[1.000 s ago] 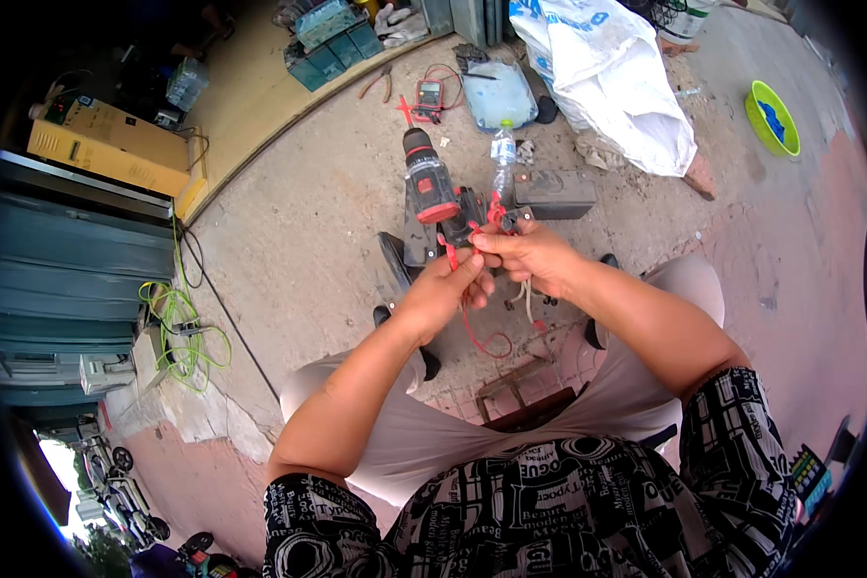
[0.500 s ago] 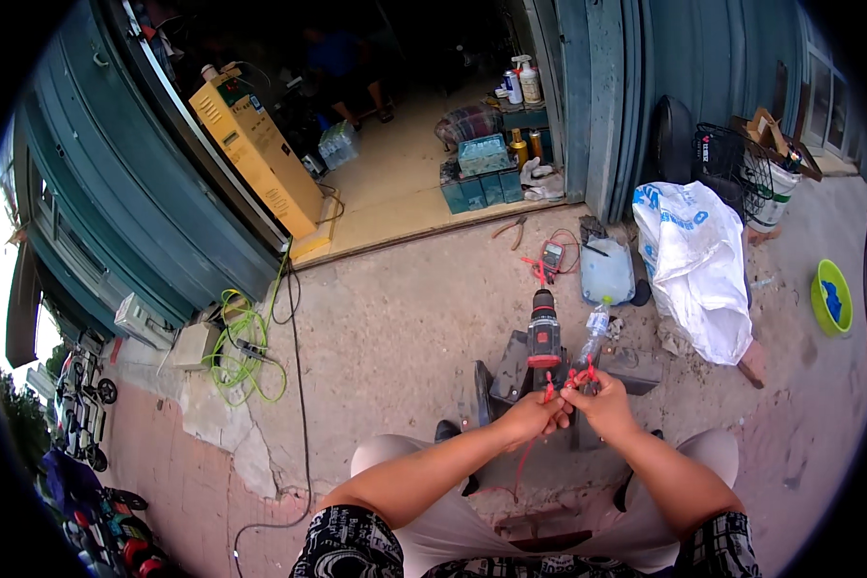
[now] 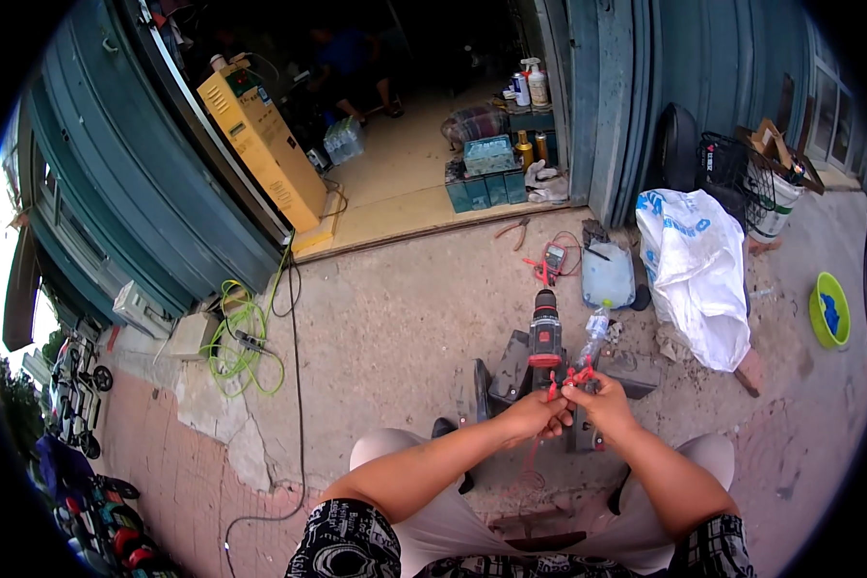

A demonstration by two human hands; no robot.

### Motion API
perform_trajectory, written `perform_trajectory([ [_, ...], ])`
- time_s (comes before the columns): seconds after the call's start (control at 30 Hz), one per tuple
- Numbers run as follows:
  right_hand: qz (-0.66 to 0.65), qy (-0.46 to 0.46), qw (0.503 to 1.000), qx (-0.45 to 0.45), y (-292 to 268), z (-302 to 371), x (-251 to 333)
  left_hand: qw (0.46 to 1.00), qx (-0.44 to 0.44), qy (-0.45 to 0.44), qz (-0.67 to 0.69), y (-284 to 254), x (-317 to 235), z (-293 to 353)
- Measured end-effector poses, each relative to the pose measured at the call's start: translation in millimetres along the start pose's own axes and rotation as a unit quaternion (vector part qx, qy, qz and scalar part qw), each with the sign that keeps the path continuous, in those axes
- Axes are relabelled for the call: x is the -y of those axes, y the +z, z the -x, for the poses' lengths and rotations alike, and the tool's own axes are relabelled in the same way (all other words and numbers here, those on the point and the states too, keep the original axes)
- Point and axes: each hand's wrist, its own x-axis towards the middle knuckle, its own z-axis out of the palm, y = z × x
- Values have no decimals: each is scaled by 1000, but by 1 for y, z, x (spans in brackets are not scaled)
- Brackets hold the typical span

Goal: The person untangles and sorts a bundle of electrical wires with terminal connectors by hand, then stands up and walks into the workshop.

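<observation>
Left hand [image 3: 535,416]: fingers pinched narrow on thin red wires [image 3: 570,377], touching the right hand
Right hand [image 3: 599,400]: closed on the same red wires; held above the knees
Cordless drill [image 3: 545,335]: red and black; lying on dark blocks [image 3: 511,371] just beyond the hands
Plastic bottle [image 3: 595,335]: beside the drill
White sack [image 3: 692,270]: farther right on the concrete

I sit on a concrete floor [image 3: 395,318] in daylight. Teal shutters [image 3: 116,193] stand at ten o'clock, an open doorway [image 3: 395,58] at twelve, a teal wall [image 3: 703,67] at one, brick paving [image 3: 164,482] at eight.
</observation>
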Motion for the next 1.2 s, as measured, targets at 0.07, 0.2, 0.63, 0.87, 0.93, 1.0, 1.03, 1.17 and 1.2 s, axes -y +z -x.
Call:
perform_trajectory([
  [0.07, 5, 11, 1000, 1, 0, 1, 4, 999, 28, 7, 16, 0, 2, -1],
  [0.2, 35, 66, 997, 14, 6, 11, 21, 998, 53, -25, 18, -1, 6, -3],
  [0.63, 69, 82, 993, 51, -4, 9, 9, 996, 84, 18, 5, -1, 6, -2],
  [0.87, 122, 76, 988, 57, 5, 19, 25, 995, 94, 4, -16, -1, 7, 0],
  [0.93, 138, 18, 986, 96, 6, 19, 26, 996, 90, -9, -3, -1, 8, 1],
  [1.0, 133, 16, 985, 108, 4, 17, 21, 996, 88, -23, 10, 0, 8, 2],
  [1.03, 128, 14, 984, 120, 2, 16, 19, 996, 87, -29, 4, 1, 6, 3],
  [1.17, 180, -18, 974, 135, 1, 16, 17, 997, 60, -33, -36, -5, 12, -3],
  [1.2, 167, 3, 977, 135, 4, 19, 23, 997, 60, -33, -35, -4, 13, -3],
])
